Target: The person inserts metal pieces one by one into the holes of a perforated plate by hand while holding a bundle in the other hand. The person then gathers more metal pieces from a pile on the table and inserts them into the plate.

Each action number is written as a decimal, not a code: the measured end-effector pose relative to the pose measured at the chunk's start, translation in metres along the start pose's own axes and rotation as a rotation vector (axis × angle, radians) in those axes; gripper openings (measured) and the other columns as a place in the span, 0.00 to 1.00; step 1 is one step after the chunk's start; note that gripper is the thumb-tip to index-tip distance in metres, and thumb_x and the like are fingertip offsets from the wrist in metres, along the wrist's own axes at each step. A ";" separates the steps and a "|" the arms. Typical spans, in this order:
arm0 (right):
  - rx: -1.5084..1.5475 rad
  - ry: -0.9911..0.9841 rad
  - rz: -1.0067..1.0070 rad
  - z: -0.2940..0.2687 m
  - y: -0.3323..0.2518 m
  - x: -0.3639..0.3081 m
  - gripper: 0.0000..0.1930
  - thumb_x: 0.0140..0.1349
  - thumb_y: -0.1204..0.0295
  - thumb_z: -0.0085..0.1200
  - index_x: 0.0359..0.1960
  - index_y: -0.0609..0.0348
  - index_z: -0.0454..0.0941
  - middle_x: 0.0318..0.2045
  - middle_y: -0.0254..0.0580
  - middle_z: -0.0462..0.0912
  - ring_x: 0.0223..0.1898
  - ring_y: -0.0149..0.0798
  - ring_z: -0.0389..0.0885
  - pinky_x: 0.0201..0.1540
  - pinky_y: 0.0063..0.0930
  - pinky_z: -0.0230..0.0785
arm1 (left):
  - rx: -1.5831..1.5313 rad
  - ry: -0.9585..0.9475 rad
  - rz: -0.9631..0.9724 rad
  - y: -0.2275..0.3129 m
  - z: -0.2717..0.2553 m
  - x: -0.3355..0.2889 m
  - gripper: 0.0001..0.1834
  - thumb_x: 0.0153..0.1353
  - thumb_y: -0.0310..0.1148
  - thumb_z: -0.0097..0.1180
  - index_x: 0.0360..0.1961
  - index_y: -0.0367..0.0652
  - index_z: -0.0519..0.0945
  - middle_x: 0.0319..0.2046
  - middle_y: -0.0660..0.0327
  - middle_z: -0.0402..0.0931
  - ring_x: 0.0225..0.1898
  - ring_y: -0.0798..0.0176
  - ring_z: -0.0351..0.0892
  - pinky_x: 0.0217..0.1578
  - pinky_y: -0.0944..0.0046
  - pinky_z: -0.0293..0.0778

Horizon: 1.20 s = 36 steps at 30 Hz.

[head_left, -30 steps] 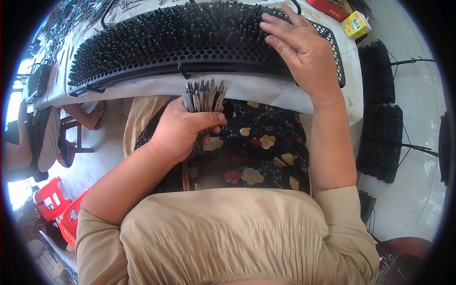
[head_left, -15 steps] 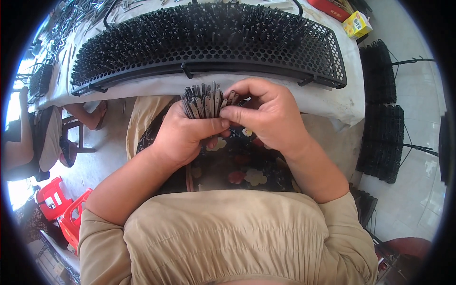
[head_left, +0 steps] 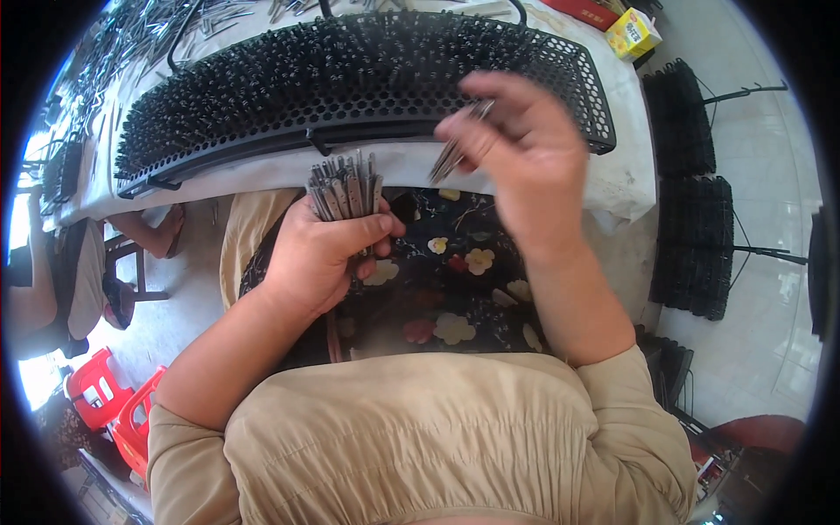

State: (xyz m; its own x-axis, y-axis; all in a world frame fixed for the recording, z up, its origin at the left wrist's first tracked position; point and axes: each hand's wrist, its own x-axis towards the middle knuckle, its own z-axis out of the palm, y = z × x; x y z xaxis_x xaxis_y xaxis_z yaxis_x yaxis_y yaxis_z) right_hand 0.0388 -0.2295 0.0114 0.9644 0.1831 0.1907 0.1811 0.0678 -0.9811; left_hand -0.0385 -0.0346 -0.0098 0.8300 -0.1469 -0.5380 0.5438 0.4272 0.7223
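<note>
My left hand [head_left: 319, 249] is wrapped round a bundle of thin flat metal strips [head_left: 346, 194]; their ends stand upright above the fist and some have small holes. Up to the right of it, apart from the bundle, my right hand [head_left: 538, 144] pinches a few loose metal strips [head_left: 449, 159], slanting down to the left and blurred by motion. It hovers over the front edge of a black perforated tray [head_left: 573, 83], curved in view. Many dark slender pieces [head_left: 341, 66] stand packed upright in the tray, leaving bare holes toward its right end.
White sheeting [head_left: 623, 166] covers the table under the tray, with loose metal pieces [head_left: 114, 52] heaped at the far left. A yellow carton [head_left: 633, 35] sits at the far right. Loaded black racks [head_left: 694, 249] stand to the right. Another person's leg [head_left: 150, 232] and red chairs [head_left: 101, 389] are at left.
My right hand has pulled away from the bundle, up and to the right, taking a few metal strips. The left hand keeps its grip. The view has shifted slightly.
</note>
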 end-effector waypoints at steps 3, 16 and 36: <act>-0.417 0.255 -0.434 -0.037 0.011 0.036 0.13 0.56 0.78 0.67 0.42 0.58 0.81 0.29 0.35 0.85 0.30 0.25 0.82 0.33 0.20 0.74 | 0.046 0.024 -0.030 0.000 0.003 0.002 0.09 0.57 0.23 0.61 0.38 0.38 0.76 0.31 0.57 0.80 0.27 0.69 0.75 0.20 0.72 0.67; -0.813 0.156 -0.646 -0.052 0.019 0.052 0.12 0.59 0.80 0.64 0.44 0.60 0.82 0.34 0.35 0.87 0.36 0.25 0.85 0.41 0.16 0.76 | 0.066 0.033 -0.038 0.001 0.002 0.006 0.07 0.57 0.23 0.61 0.37 0.37 0.77 0.30 0.57 0.79 0.28 0.69 0.75 0.22 0.72 0.68; -0.855 0.165 -0.786 -0.059 0.022 0.057 0.10 0.55 0.73 0.66 0.40 0.54 0.85 0.33 0.39 0.87 0.32 0.39 0.86 0.36 0.26 0.77 | 0.087 0.068 -0.022 0.001 0.000 0.006 0.07 0.57 0.23 0.61 0.37 0.37 0.77 0.30 0.57 0.80 0.26 0.70 0.75 0.21 0.72 0.68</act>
State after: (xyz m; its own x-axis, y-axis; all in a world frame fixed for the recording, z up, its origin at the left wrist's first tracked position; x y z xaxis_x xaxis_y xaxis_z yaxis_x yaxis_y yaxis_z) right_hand 0.1090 -0.2754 -0.0008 0.5316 0.2505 0.8091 0.7478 -0.5874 -0.3095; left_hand -0.0330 -0.0349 -0.0124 0.8091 -0.0935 -0.5801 0.5729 0.3452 0.7434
